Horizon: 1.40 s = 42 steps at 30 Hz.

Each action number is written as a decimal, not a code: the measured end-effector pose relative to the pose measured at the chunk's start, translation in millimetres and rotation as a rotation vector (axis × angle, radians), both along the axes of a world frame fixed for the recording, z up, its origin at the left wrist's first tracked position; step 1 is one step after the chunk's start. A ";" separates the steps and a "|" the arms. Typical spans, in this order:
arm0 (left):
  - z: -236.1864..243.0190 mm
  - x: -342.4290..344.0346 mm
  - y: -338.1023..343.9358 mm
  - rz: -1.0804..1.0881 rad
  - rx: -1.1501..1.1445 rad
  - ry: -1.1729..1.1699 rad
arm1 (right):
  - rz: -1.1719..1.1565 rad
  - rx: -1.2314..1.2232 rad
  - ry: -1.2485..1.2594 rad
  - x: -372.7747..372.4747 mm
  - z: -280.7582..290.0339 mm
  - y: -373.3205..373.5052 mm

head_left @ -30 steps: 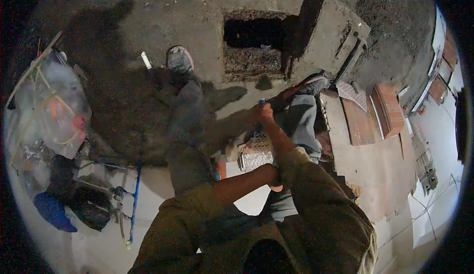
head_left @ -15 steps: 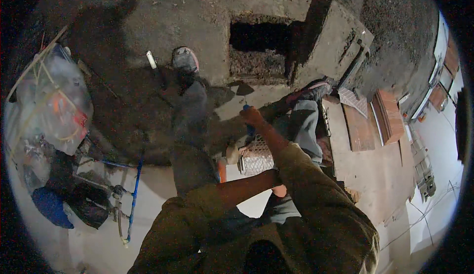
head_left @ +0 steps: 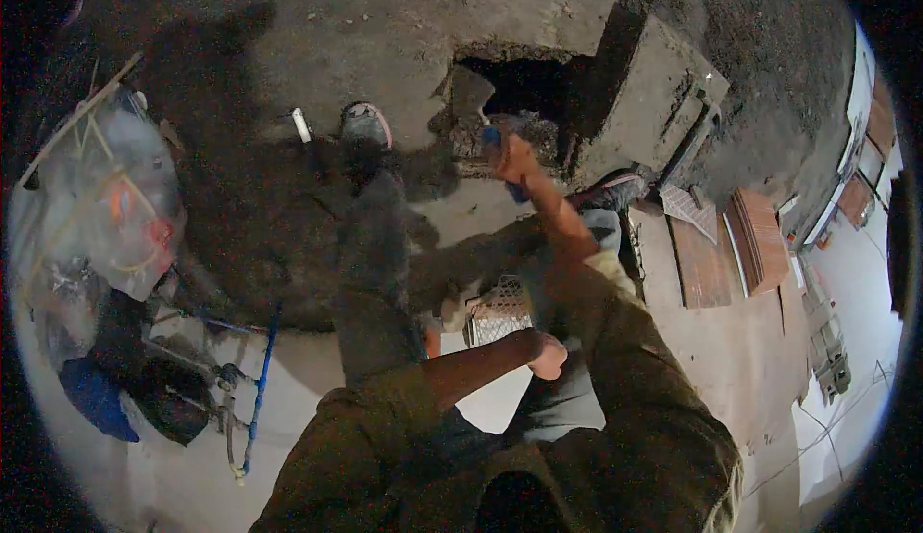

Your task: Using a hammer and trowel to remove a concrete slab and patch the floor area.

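My right hand (head_left: 517,160) is wrapped round the blue handle of a trowel (head_left: 470,93). The grey blade reaches over the left side of a square pit (head_left: 514,55) with dark, rough walls. Beside the pit's right edge a thick concrete slab (head_left: 642,100) leans at a tilt. My left hand (head_left: 547,356) is closed in a fist and rests by my right leg, with nothing visible in it. My feet stand apart, the left shoe (head_left: 366,125) left of the pit and the right shoe (head_left: 615,189) at its near right corner.
A dark bar (head_left: 685,145) lies against the slab. Reddish-brown tiles (head_left: 755,240) are stacked on a board at right. A clear plastic bag (head_left: 135,187) and blue pipe (head_left: 260,398) lie at left. A white-ended tool (head_left: 301,124) lies by my left shoe; a patterned tile (head_left: 500,310) sits between my legs.
My right hand has moved forward with the trowel, from the near side of the pit to over its opening. My left hand stays low by my leg, its fist now showing more fully.
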<state>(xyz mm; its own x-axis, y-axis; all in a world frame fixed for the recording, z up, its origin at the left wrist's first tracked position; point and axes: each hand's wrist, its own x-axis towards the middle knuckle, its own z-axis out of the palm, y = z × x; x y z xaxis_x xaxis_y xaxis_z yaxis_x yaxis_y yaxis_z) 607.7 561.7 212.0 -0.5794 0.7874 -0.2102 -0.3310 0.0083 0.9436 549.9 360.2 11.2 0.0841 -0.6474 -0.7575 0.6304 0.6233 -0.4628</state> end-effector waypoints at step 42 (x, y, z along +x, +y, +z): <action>28.2 -47.0 -61.3 -0.067 -0.120 0.763 | 1.305 -0.114 0.833 -38.0 -63.4 196.4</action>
